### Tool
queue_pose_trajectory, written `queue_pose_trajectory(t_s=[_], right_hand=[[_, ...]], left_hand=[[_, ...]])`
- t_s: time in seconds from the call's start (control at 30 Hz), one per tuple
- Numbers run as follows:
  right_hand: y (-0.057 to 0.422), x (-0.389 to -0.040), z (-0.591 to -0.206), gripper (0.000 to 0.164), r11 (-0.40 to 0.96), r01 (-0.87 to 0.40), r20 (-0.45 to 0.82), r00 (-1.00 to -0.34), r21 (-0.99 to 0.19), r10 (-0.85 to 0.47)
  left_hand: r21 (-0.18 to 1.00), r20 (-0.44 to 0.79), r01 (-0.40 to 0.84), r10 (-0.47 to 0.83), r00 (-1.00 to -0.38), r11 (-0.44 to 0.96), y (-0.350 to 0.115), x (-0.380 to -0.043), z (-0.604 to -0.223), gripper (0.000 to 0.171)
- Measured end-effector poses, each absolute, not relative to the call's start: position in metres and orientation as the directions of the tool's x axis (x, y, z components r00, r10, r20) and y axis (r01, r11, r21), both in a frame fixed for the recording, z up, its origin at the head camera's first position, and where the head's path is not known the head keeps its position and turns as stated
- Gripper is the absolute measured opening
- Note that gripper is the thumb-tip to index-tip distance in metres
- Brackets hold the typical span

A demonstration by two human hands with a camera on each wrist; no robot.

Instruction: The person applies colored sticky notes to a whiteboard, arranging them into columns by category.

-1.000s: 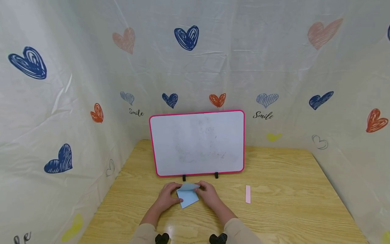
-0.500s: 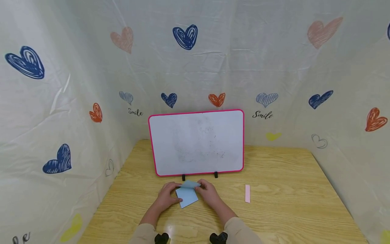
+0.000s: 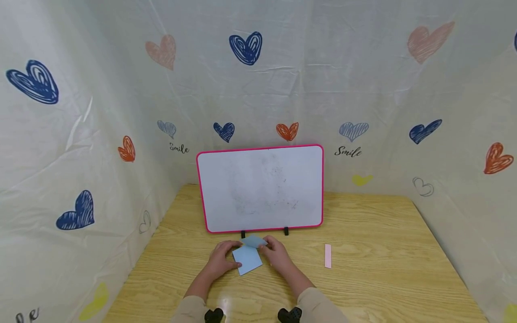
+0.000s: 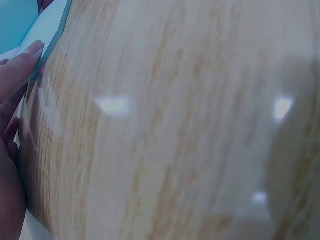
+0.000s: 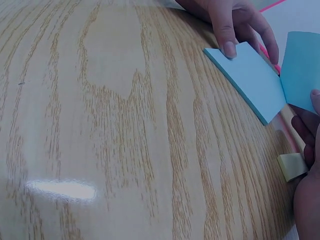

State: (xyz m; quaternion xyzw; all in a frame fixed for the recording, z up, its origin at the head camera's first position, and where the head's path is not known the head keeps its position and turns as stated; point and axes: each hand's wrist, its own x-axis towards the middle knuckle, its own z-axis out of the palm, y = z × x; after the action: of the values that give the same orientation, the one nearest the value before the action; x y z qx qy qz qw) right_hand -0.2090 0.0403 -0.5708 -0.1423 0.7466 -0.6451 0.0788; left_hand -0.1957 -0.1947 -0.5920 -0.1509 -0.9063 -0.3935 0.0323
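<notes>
Low in the middle of the head view, just in front of the whiteboard [image 3: 260, 190], I have a light-blue sticky-note pad [image 3: 247, 261] between my hands. My left hand [image 3: 221, 260] is curled around the pad's left side, its thumb [image 5: 229, 49] pressed on the top face near a corner. My right hand [image 3: 276, 252] is closed in a pinch on the side of the raised top sheet [image 3: 254, 241], which bends up and away from me. The sheet meets the pad along its far edge; I cannot tell how much of that join has come loose, or whether the pad lies quite flat on the table [image 3: 371, 251].

I judge the step in hand to be peeling this sheet off. The next move seems to call for a slow, even pull with my right hand, keeping the pinch light so the paper doesn't crease, while my left thumb keeps the pad from following.

A pink paper strip [image 3: 328, 256] lies right of centre, well apart from my fingers. At the right edge of the right wrist view, a small pale-yellow block [image 5: 293, 166] sits just beside my right hand; I cannot tell what it is.
</notes>
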Motion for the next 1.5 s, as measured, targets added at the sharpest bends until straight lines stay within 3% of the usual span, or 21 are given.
queue_pose_trajectory(t_s=[0.43, 1.17, 1.5], right_hand=[[0.038, -0.222, -0.600, 0.012, 0.162, -0.058, 0.013, -0.964, -0.985, -0.267], [0.037, -0.221, -0.600, 0.017, 0.140, -0.041, 0.007, -0.971, -0.989, -0.238], [0.038, -0.220, -0.598, 0.012, 0.225, -0.154, 0.089, -0.958, -0.962, -0.274]], left_hand=[[0.706, 0.136, 0.286, 0.273, -0.952, 0.648, -0.196, -0.198, -0.597, 0.040], [0.686, 0.132, 0.289, 0.275, -0.952, 0.668, -0.196, -0.198, -0.595, 0.040], [0.671, 0.140, 0.309, 0.293, -0.946, 0.675, -0.195, -0.196, -0.594, 0.036]])
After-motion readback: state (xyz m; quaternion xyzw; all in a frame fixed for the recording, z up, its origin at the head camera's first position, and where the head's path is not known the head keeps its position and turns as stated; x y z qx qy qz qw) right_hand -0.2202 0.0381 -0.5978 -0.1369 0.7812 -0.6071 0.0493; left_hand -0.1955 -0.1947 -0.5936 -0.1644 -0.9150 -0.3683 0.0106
